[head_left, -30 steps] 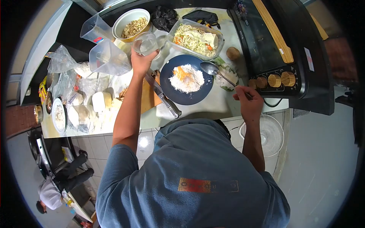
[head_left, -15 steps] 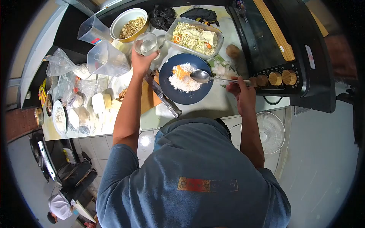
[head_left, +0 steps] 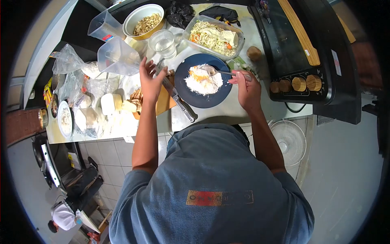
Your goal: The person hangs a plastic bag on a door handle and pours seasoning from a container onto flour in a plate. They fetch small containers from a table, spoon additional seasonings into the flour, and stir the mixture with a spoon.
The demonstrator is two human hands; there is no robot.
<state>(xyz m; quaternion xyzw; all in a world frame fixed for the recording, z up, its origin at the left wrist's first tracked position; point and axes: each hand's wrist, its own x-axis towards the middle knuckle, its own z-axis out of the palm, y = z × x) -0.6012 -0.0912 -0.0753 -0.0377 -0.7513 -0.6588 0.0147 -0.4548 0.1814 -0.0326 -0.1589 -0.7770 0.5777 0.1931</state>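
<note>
My right hand (head_left: 248, 87) grips the handle of a metal spoon (head_left: 233, 74), whose bowl rests in white powder (head_left: 204, 86) with an orange patch. The powder lies on a dark blue plate (head_left: 187, 97). My left hand (head_left: 151, 79) is empty, its fingers apart, just below a clear glass (head_left: 163, 44) that stands on the counter. Between my left hand and the plate lies a knife (head_left: 178, 99), partly over a wooden board (head_left: 163, 101).
Shredded vegetables and noodles fill a plastic container (head_left: 242, 42) behind the plate. Back left are a white bowl (head_left: 126, 25) of chopped pieces and clear jugs (head_left: 115, 57). An oven (head_left: 333, 81) stands right. A person (head_left: 64, 215) is at lower left.
My left hand has let go of the glass and drawn back from it. My right hand has swung the spoon from beside the plate into the powder.
</note>
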